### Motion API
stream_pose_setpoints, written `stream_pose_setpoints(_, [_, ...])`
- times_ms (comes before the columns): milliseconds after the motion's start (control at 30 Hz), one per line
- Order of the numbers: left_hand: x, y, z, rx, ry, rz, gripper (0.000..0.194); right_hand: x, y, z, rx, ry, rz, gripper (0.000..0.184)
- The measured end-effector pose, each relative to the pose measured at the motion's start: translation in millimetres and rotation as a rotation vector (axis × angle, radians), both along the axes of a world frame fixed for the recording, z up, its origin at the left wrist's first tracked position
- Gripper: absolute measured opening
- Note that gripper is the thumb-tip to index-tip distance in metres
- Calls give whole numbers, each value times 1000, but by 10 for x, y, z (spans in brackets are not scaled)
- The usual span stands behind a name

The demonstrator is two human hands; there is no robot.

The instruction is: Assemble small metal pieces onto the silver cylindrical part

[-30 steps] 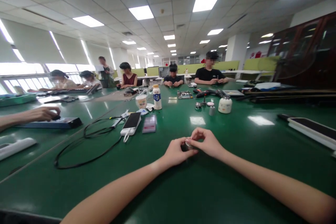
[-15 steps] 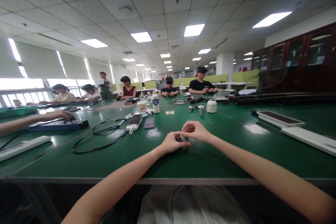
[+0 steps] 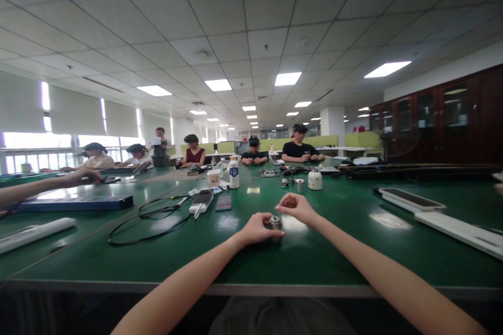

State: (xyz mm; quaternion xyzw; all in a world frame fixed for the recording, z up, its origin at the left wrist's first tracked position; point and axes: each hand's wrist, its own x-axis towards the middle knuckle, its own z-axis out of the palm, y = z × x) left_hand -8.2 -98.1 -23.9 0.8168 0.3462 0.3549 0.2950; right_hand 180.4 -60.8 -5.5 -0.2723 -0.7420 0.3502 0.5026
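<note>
A small silvery metal cylinder [image 3: 275,223] with a dark spot on its top stands on the green table. My left hand [image 3: 257,229] grips it from the left, thumb along the near side and fingers behind. Just above and to the right of it, apart from the metal, is my right hand [image 3: 297,208]. Its thumb and index finger are pinched together; whatever they may hold is too small to make out. Farther back sit a similar metal cylinder [image 3: 300,185] and some small metal parts [image 3: 285,182].
A white round bottle [image 3: 315,179], a blue-labelled bottle [image 3: 234,172] and a plastic cup [image 3: 214,177] stand farther back. To the left lie a white device [image 3: 201,201] and a looped black cable [image 3: 129,243]. Another person's arm [image 3: 47,189] reaches in. White bars [image 3: 458,230] lie right.
My right hand has lifted off the cylinder's top and moved slightly right, uncovering it. My left hand keeps its hold. The camera has tilted up a little. The other person's hand at left has shifted.
</note>
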Motion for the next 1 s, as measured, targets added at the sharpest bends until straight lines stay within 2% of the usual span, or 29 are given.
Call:
stream_pose_setpoints(67, [-15, -18, 43, 58, 48, 23, 47, 145, 91, -32, -36, -24, -11, 38])
stream_pose_setpoints(200, [-72, -9, 87, 147, 101, 59, 51, 419, 181, -111, -224, -253, 97, 46])
stream_pose_setpoints(267, [-105, 15, 96, 168, 110, 85, 53, 487, 185, -125, -304, -337, 142, 49])
stream_pose_setpoints(367, [-141, 43, 116, 196, 116, 105, 52, 512, 177, -116, -340, -381, 174, 51])
stream_pose_setpoints(700, [-135, -25, 169, 183, 126, 97, 52, 439, 246, -196, -267, -322, 149, 46])
stream_pose_setpoints(867, [-115, -55, 176, 209, 137, 99, 51, 318, 160, -70, -114, -127, 5, 40])
stream_pose_setpoints(1000, [-95, -68, 169, 216, 138, 101, 51, 129, -25, 40, -28, 14, 34, 35])
